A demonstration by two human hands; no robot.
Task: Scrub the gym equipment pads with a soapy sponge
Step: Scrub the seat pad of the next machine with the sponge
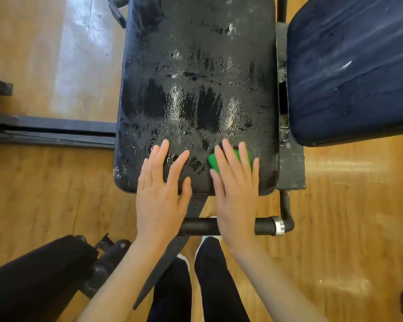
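Observation:
A black seat pad (196, 77) fills the middle of the view, wet and streaked with soapy film. My right hand (236, 194) lies flat with straight fingers on a green sponge (213, 161), pressing it onto the pad's near right part. Most of the sponge is hidden under the fingers. My left hand (162, 194) rests flat on the pad's near edge, fingers spread and straight, holding nothing. A dark blue back pad (349, 66) stands to the right, also wet with streaks.
A black frame bar (56, 132) runs off to the left. A black foam handle with a silver ring (278, 226) crosses below the pad. A black roller pad (33, 282) sits at lower left. Wooden floor (347, 217) surrounds everything; my dark-trousered legs (196, 287) stand below.

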